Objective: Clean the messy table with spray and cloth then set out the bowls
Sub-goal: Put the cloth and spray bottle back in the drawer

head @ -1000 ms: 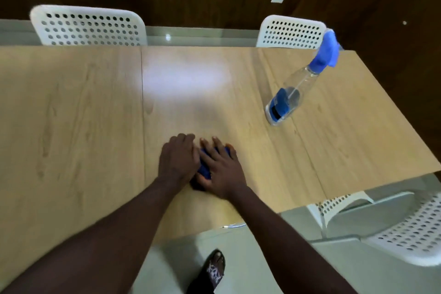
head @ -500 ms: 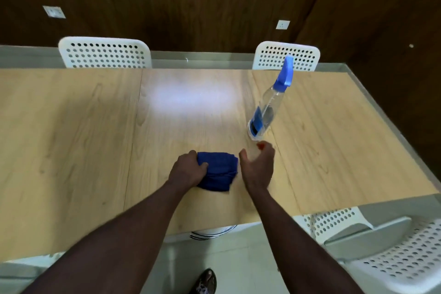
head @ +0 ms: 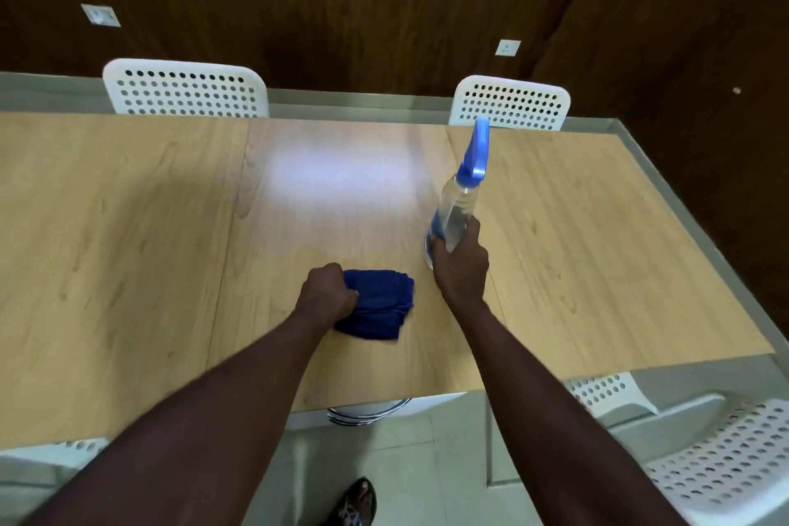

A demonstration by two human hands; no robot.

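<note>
A folded dark blue cloth [head: 380,303] lies on the light wooden table [head: 170,235] near its front edge. My left hand [head: 326,290] grips the cloth's left side with curled fingers. To the right stands a clear spray bottle [head: 459,201] with a blue trigger head, upright on the table. My right hand [head: 459,265] wraps around the bottle's lower part, thumb on the left and fingers on the right. No bowls are in view.
Two white perforated chairs [head: 185,88] [head: 510,102] stand at the table's far edge against a dark wood wall. Another white chair [head: 721,453] sits at the near right. My foot [head: 356,504] shows on the tiled floor below.
My right hand left the cloth, moved right and took hold of the spray bottle. My left hand stayed on the cloth and curled around its left side.
</note>
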